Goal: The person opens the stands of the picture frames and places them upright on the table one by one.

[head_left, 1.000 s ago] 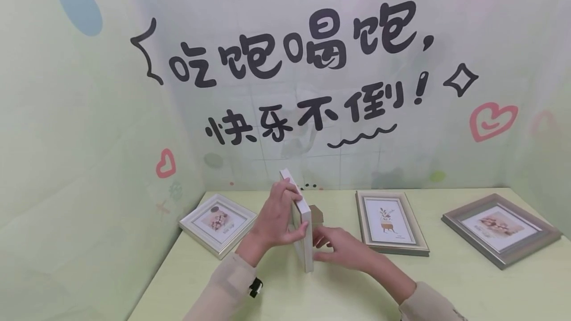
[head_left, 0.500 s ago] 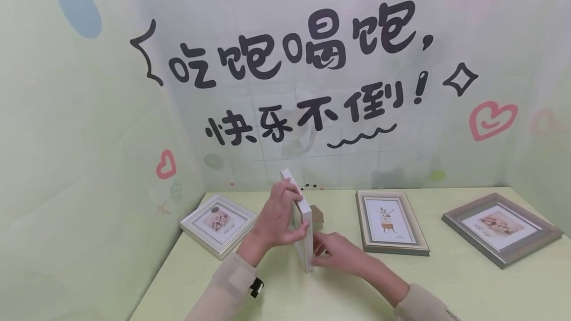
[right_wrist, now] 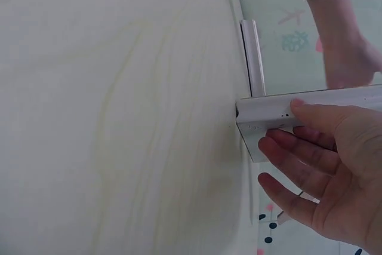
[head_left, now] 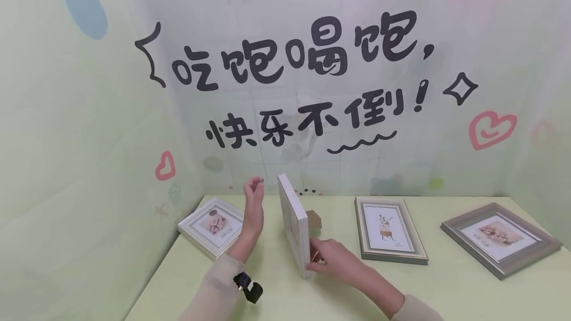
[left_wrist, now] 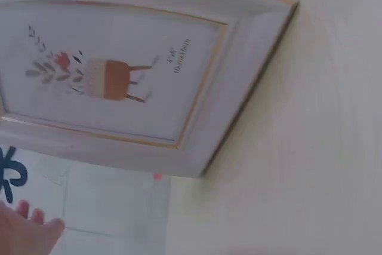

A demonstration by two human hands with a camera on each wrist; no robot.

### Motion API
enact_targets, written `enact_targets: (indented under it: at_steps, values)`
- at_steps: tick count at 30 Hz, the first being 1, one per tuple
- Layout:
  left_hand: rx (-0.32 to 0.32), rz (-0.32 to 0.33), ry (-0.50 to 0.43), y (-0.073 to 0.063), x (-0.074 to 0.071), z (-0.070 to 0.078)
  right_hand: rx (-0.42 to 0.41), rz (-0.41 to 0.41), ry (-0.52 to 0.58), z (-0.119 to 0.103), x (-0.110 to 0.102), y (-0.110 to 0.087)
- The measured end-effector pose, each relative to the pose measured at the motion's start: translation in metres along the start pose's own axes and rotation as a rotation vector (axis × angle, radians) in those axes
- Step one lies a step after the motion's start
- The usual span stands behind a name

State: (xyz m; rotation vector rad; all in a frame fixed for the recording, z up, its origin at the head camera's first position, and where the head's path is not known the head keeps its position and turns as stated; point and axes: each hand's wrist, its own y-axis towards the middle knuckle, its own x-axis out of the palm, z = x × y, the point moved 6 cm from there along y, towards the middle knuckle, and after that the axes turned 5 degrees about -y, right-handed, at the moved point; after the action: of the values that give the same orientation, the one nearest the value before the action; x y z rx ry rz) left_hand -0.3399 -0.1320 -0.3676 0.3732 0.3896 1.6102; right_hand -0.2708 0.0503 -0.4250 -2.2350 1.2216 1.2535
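A white picture frame (head_left: 294,227) stands upright on the table, almost edge-on in the head view. In the left wrist view its front (left_wrist: 239,70) shows gold lines and a print of a potted plant. My right hand (head_left: 340,261) pinches its lower near edge, thumb on the rim and fingers behind, as the right wrist view shows. A brown flap (head_left: 314,219) sticks out at its back. My left hand (head_left: 253,209) is raised to the left of the frame, apart from it, holding nothing, fingers relaxed.
A silver-white picture frame (head_left: 195,240) lies at the back left, partly behind the left arm. To the right lie a beige-grey frame (head_left: 417,237) with a plant print and a brown-grey frame (head_left: 473,217). A printed cloth wall (head_left: 379,167) closes off the back.
My left hand has let go of the white frame's top and moved left. My right hand has stayed at its lower edge, and the frame still stands.
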Motion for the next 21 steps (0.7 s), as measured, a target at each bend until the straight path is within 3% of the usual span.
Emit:
enact_targets:
  at_steps: [1,3,6,8,12,17,21]
  values:
    - [-0.101,-0.023,0.012,0.0,-0.001,-0.011,0.0,0.001,-0.002,-0.001,-0.001,-0.001]
    - [-0.245,-0.129,0.043,-0.004,0.001,-0.029,0.005,0.005,-0.002,-0.001,-0.002,-0.001]
    - [-0.332,-0.262,0.058,-0.01,0.005,-0.042,0.012,0.01,0.005,0.001,-0.005,-0.002]
    - [-0.338,-0.285,0.052,-0.014,0.006,-0.045,0.019,0.02,0.014,0.006,-0.008,-0.003]
    - [-0.312,-0.238,0.057,-0.018,0.005,-0.046,0.034,0.076,0.057,0.022,-0.013,-0.005]
    - [-0.237,-0.187,0.12,-0.02,0.007,-0.05,0.226,0.202,0.032,0.043,-0.02,-0.006]
    - [-0.148,-0.099,0.221,-0.016,0.009,-0.048,0.34,0.314,0.041,0.047,-0.026,-0.004]
